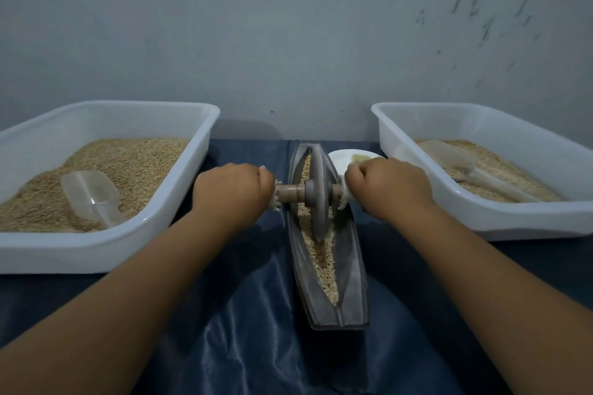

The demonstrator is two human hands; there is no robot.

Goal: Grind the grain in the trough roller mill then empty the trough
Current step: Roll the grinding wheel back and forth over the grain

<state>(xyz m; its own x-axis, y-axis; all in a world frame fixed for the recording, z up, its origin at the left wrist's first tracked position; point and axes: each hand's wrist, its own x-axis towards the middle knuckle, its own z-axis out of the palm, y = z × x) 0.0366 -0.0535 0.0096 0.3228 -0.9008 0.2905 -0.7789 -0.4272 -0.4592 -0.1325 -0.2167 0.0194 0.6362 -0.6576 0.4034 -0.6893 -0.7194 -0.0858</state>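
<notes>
1. The trough (354,272), a narrow, dark, boat-shaped metal channel, lies lengthwise in the middle of the dark blue cloth (256,330), running from the near edge away toward the wall.
2. Grain (324,261) fills its central groove; the part nearest the camera looks pale and broken up.
3. The roller wheel (316,194), a grey disc, stands upright on edge in the groove, about midway along the trough, on a wooden axle (290,192) that sticks out to both sides.
4. The left hand (232,191) grips the left end of the axle, fingers curled tightly round a white wrapping there.
5. The right hand (390,186) grips the right end the same way, fingers clenched over white padding.
6. Just behind the right hand sits a small white dish (345,159) with a brush-like thing on it, too hidden to name surely.
7. To the left stands a white tub (106,255) of whole grain, a clear scoop (91,199) lying in it.
8. To the right stands a second white tub (481,218) holding a thinner layer of paler grain and another clear scoop (462,167).
9. A grey wall (288,26) rises behind everything.
</notes>
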